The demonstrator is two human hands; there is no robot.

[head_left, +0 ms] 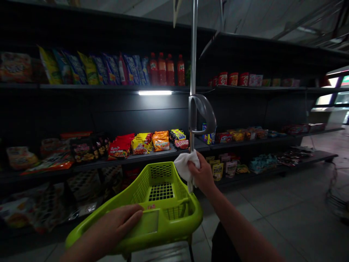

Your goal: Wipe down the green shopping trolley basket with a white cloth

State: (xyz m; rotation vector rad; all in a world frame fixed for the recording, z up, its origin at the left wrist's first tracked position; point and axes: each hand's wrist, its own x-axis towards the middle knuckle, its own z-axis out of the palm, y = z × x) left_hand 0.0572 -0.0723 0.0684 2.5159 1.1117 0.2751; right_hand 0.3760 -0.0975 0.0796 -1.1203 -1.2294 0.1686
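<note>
Left hand [120, 222], nearest the lens: palm down on the near rim of the green basket [174, 236], fingers stretched out flat and close together, not curled round anything. It touches the rim only.

Right hand [203, 176]: farther out and higher, closed on a white cloth [185, 164]. The cloth is bunched, and it bulges out of the fist up and to the left.

Key relation: the cloth is pressed against the metal pole [193, 54]. The pole's long axis is upright. It runs from the top of the view straight down and is lost behind the cloth, just above the basket's far right corner. The hand sits on the right side of the pole and the cloth covers its front and left. Whether the fingers also wrap the pole itself cannot be told, since the cloth hides it.

- Contact point is low on the pole. The long bare stretch of it lies above the hand.
- A grey curved handle [204, 111] is fixed to the pole, a little above the cloth and not touching it.
- The right hand is the one at the pole. The left hand is well apart from it, down and to the left.

Basket: nothing seen inside, grid floor visible.

Surroundings: a dark shelf [163, 154] behind the basket with snack packets [160, 141]; red bottles [166, 69] on the level above, over a lit strip light [155, 92]; grey tiled floor [272, 211] to the right.
</note>
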